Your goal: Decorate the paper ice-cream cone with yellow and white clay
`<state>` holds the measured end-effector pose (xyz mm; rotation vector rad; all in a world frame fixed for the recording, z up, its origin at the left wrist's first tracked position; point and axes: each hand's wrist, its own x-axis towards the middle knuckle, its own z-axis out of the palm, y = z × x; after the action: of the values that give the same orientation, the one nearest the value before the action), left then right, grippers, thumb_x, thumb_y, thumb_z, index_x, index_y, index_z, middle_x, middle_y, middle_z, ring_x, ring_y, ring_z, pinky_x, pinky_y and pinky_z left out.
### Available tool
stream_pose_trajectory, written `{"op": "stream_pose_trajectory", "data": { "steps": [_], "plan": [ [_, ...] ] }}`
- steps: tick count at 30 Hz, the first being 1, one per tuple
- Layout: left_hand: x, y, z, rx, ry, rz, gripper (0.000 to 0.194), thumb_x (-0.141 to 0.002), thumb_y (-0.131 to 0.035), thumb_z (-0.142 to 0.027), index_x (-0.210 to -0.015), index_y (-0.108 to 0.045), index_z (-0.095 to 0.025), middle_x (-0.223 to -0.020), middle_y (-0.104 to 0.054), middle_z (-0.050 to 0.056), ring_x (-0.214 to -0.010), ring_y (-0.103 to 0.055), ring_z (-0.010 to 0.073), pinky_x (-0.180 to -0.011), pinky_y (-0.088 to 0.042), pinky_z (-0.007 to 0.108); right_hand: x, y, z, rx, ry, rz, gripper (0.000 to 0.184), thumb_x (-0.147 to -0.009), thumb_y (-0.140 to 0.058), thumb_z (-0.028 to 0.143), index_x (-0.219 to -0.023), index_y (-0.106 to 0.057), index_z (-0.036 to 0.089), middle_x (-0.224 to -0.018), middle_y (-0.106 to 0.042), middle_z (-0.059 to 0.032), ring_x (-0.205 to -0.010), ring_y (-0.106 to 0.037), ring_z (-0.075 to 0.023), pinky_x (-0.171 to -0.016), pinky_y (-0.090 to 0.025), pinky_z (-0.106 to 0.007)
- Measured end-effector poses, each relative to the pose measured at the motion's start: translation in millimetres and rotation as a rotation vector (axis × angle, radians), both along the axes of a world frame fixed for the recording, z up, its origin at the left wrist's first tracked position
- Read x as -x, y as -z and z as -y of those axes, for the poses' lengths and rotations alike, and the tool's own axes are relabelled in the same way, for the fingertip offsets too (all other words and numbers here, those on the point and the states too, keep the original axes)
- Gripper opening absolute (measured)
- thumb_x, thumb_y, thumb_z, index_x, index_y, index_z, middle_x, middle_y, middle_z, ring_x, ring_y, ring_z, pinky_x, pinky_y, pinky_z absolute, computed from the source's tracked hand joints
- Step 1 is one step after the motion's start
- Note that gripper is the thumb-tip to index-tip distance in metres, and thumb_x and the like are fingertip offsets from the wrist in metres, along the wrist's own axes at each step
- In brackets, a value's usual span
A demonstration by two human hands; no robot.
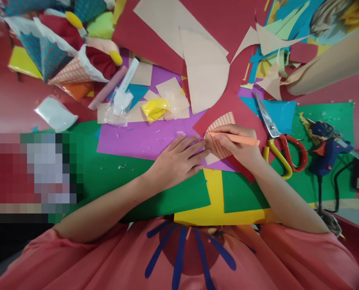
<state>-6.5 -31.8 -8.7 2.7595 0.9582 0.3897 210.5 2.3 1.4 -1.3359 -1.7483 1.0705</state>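
My right hand [242,146] grips an orange marker [242,139], its tip at the left side of a cream fan-shaped piece [224,121]. Orange stripes run across most of that piece, while its lower left edge is plain. My left hand [182,159] lies flat with fingers spread, the fingertips at the piece's left edge. Beneath the piece are a red sheet [248,108] and a purple sheet [131,139]. Part of the striped piece is hidden under my right hand.
Scissors [274,129] with red and yellow handles lie right of my right hand, and a blue glue gun [321,157] is farther right. Finished-looking cones [79,68] sit at the upper left. A cream half-round sheet [206,68] and a yellow packet [155,109] lie ahead.
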Motion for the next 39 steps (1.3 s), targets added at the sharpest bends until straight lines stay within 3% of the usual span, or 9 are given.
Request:
{"op": "stream_pose_trajectory", "data": {
  "steps": [7, 14, 21, 29, 39],
  "plan": [
    [-0.8, -0.9, -0.2, -0.016, -0.002, -0.005, 0.035, -0.096, -0.047, -0.032, -0.125, -0.061, -0.016, -0.132, -0.062, 0.012, -0.122, -0.057, 0.0275, -0.103, -0.047, 0.048, 1.6, -1.2, -0.8, 0.013, -0.017, 0.031, 0.013, -0.085, -0.062, 0.024, -0.089, -0.073, 0.019, -0.092, -0.078, -0.003, -0.085, -0.072, -0.0157, -0.077, -0.057, -0.028],
    [-0.8, -1.1, -0.7, -0.051, -0.002, 0.009, 0.033, -0.096, -0.048, -0.031, -0.12, -0.063, -0.015, -0.13, -0.063, 0.012, -0.119, -0.059, 0.0282, -0.1, -0.049, 0.047, 1.9, -2.6, -1.5, 0.03, -0.036, 0.005, 0.015, -0.085, -0.059, 0.022, -0.078, -0.072, 0.019, -0.076, -0.076, -0.0009, -0.07, -0.07, -0.0137, -0.064, -0.055, -0.025],
    [-1.0, -0.1, 0.0, -0.022, -0.003, 0.014, 0.035, -0.097, -0.046, -0.031, -0.124, -0.061, -0.016, -0.131, -0.062, 0.013, -0.121, -0.057, 0.0274, -0.102, -0.047, 0.046, 2.1, -1.1, -1.6, 0.025, -0.015, 0.02, 0.013, -0.085, -0.061, 0.024, -0.086, -0.073, 0.02, -0.09, -0.078, -0.0027, -0.083, -0.072, -0.0163, -0.076, -0.057, -0.029],
    [-0.6, -2.2, -0.6, -0.025, -0.025, 0.029, 0.032, -0.097, -0.044, -0.03, -0.119, -0.063, -0.015, -0.122, -0.066, 0.011, -0.117, -0.06, 0.0246, -0.104, -0.047, 0.046, 0.5, -1.5, -2.9, 0.015, -0.052, 0.014, 0.016, -0.084, -0.058, 0.023, -0.074, -0.07, 0.02, -0.072, -0.074, 0.0002, -0.067, -0.067, -0.0134, -0.062, -0.051, -0.025],
    [-1.0, -2.7, -0.7, -0.012, -0.033, 0.035, 0.033, -0.098, -0.042, -0.029, -0.119, -0.063, -0.016, -0.121, -0.067, 0.011, -0.118, -0.06, 0.0238, -0.105, -0.046, 0.046, -0.9, 0.4, -5.0, 0.055, -0.07, -0.046, 0.017, -0.078, -0.058, 0.017, -0.064, -0.066, 0.019, -0.066, -0.072, 0.0001, -0.061, -0.065, -0.0124, -0.056, -0.049, -0.024]
  ]
}}
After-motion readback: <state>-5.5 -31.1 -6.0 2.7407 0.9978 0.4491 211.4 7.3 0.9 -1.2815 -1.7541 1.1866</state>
